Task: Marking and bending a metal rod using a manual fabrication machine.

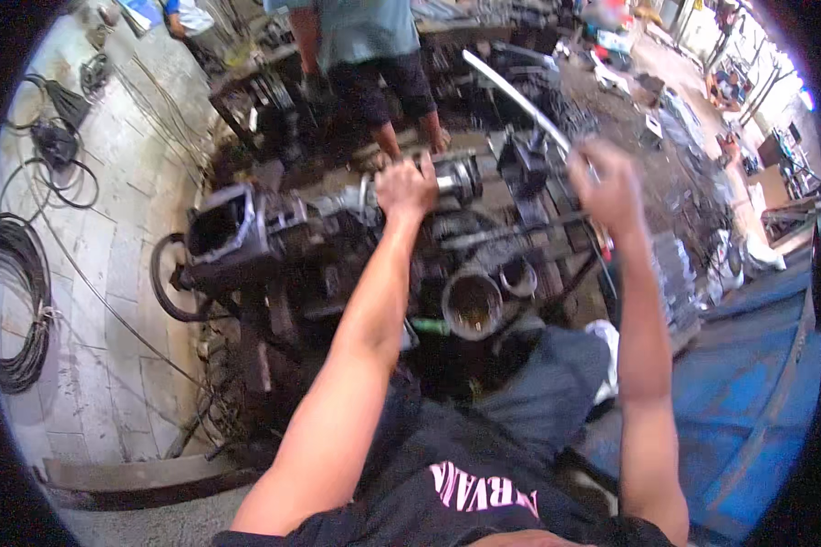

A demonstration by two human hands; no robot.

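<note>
In front of me stands a dark, greasy lathe-like machine point(310, 264). My left hand point(405, 190) lies over its bed, fingers curled down and thumb raised, beside a shiny metal cylinder point(456, 179). What those fingers grip is hidden beneath them. Raised on the right, my right hand point(605, 187) is closed in a fist round a long, pale metal rod point(520, 98), which slants up and to the left from it. Slight blur covers this hand. A round metal pot point(472, 305) with brownish contents sits on the near side of the machine.
A person point(360, 55) in a grey-blue shirt stands across the machine. A handwheel point(169, 278) juts out at its left. Coiled black cable point(18, 305) lies on the pale tiled floor point(100, 264). Blue sheet metal point(730, 401) is at right, with scrap beyond it.
</note>
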